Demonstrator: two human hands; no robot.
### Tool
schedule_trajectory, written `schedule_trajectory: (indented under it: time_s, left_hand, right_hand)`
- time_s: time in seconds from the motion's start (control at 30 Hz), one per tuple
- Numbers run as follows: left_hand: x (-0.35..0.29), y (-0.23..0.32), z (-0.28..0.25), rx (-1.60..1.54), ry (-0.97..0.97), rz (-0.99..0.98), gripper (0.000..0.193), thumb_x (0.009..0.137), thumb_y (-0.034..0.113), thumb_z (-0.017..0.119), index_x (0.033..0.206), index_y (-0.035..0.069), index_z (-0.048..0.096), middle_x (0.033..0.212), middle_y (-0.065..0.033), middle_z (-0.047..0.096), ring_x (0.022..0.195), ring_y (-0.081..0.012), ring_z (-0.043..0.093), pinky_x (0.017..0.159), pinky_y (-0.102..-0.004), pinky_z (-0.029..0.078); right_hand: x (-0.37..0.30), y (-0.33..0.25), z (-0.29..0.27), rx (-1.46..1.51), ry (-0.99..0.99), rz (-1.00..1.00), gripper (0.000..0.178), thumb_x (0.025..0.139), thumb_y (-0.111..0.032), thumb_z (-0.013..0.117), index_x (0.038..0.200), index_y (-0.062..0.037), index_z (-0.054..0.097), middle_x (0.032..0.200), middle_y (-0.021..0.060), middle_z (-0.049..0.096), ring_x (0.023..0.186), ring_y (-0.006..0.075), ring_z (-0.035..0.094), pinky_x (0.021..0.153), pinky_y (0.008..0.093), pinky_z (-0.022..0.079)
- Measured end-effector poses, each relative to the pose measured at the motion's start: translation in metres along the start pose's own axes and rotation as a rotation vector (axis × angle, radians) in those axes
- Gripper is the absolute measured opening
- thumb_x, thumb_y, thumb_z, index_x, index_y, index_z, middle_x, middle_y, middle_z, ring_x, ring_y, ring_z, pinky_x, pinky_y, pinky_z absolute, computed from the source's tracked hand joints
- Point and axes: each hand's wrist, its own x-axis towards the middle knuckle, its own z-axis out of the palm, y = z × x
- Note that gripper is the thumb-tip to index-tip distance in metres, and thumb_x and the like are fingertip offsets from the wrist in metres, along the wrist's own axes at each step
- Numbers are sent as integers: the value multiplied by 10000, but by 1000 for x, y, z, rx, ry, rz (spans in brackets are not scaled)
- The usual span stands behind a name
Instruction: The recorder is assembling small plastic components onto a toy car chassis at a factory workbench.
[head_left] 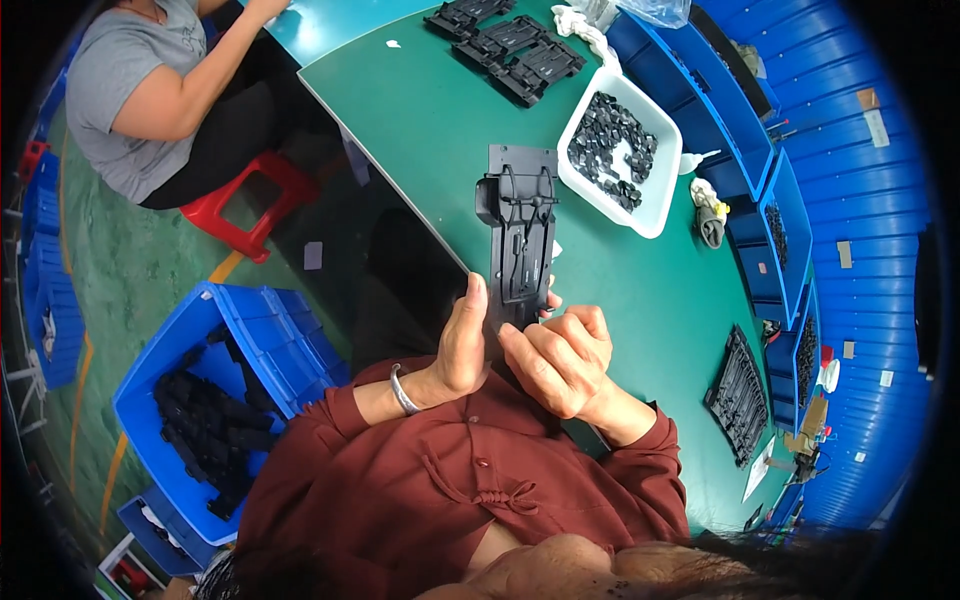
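Observation:
I hold up a long black moulded plastic part (523,235), with raised ribs and bent rod-like shapes on its face, above the near edge of the green table. My left hand (462,345), a silver bangle at its wrist, is closed around the lower left side of the part. Fingertips show past the part's right edge. The fingers of my right hand (560,362) are curled and press on the part's lower end. Whether a small piece is pinched there too is hidden. Just beyond the part stands a white tray (655,215) of small black pieces (612,140).
More black moulded parts (515,50) lie at the table's far end, another (740,395) at right. Blue bins (735,130) line the right side. A blue crate (290,330) of black parts stands at left. A person (150,90) sits by a red stool (240,215).

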Motion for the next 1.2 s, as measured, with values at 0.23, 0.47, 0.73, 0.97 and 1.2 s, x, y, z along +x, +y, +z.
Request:
schedule_trajectory:
  time_s: [0.23, 0.47, 0.73, 0.97, 1.2]
  left_hand:
    - [-1, 1, -4, 49, -33, 25, 628, 1134, 368, 135, 1422, -79, 467, 1360, -207, 618, 1264, -277, 613, 1117, -384, 465]
    - [-3, -6, -10, 362, -137, 316, 448, 1133, 164, 249, 1488, -101, 314, 1386, -260, 587, 1269, -339, 617, 1108, -430, 484]
    - [0, 3, -9, 579, -176, 539, 456, 1105, 62, 326, 1516, -109, 228, 1387, -327, 556, 1237, -431, 623, 1077, -486, 512]
    - [2, 8, -1, 221, -32, 188, 516, 1107, 245, 221, 1449, -105, 386, 1338, -264, 604, 1205, -342, 632, 1077, -437, 490]
    - [1, 5, -8, 648, -154, 549, 496, 1061, 18, 432, 1477, -175, 243, 1346, -332, 585, 1162, -431, 665, 1024, -476, 544]
  right_hand:
    - [1, 0, 1, 2, -10, 10, 414, 644, -20, 835, 1042, -22, 723, 808, 17, 602, 623, 158, 521, 649, 327, 387]
    - [0, 0, 0, 2, -8, 14, 421, 629, -20, 828, 1037, -30, 726, 808, 13, 602, 627, 160, 523, 654, 331, 389]
    - [2, -1, -1, 36, -45, 47, 398, 643, -9, 821, 1029, -43, 733, 818, 10, 611, 647, 164, 552, 681, 333, 423]
    - [4, 0, -2, 62, -58, 88, 351, 677, -7, 827, 1012, -50, 732, 829, 18, 616, 648, 172, 553, 679, 340, 428]
    - [8, 2, -3, 55, -66, 97, 315, 695, -21, 832, 987, -44, 716, 841, 31, 623, 648, 187, 544, 663, 340, 409]
